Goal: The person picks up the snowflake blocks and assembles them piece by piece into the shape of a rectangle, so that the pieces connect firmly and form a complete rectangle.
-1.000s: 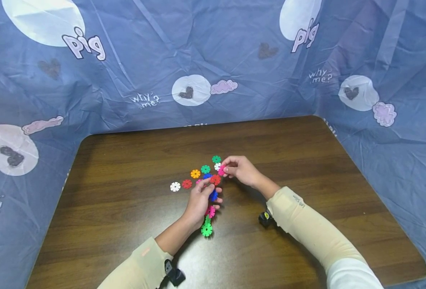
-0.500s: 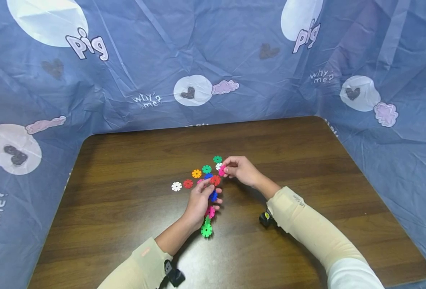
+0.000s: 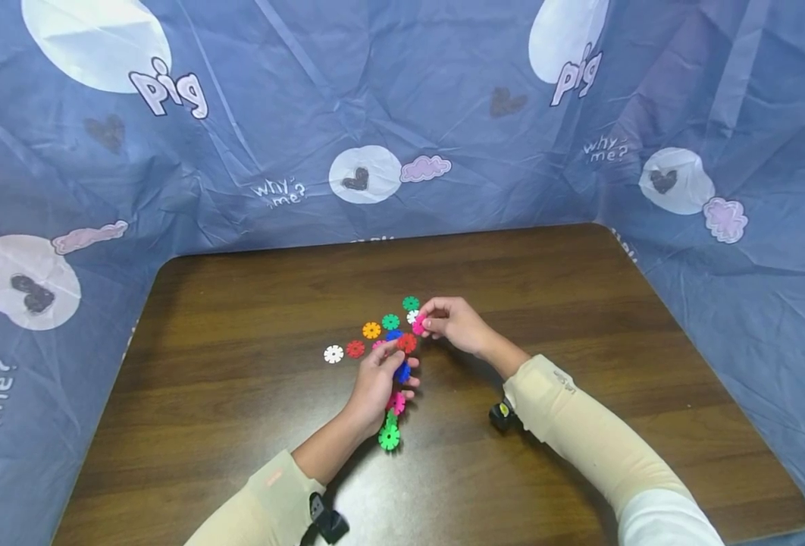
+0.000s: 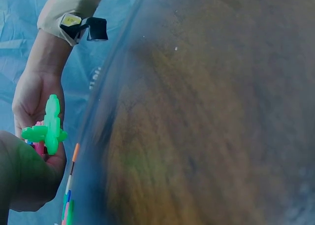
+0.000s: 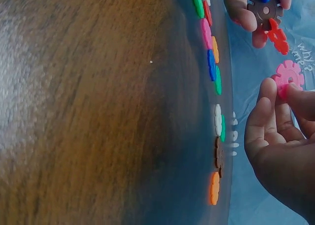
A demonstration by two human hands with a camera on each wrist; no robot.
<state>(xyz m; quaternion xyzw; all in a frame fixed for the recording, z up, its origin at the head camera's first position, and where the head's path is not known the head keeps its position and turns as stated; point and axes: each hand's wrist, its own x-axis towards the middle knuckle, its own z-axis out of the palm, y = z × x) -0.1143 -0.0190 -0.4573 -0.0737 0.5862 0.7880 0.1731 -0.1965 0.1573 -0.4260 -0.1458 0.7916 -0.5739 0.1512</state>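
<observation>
My left hand [image 3: 374,379] grips a chain of interlocking plastic snowflake discs. A red disc [image 3: 407,343] stands at its far end, with a blue disc [image 3: 403,371], a pink disc and a green disc [image 3: 389,437] further down toward me. In the right wrist view a brown disc [image 5: 258,11] also shows in the chain, between the blue and red ones. Between thumb and fingers my right hand [image 3: 464,324] pinches a separate pink snowflake disc [image 5: 289,77]. That pink disc is close to the red end of the chain, with a small gap in the right wrist view.
Loose snowflake discs lie on the brown table [image 3: 239,425] beyond the hands: a white disc [image 3: 333,354], a red disc [image 3: 355,349], an orange disc [image 3: 371,330], green ones and others. A blue patterned cloth [image 3: 293,98] hangs behind the table.
</observation>
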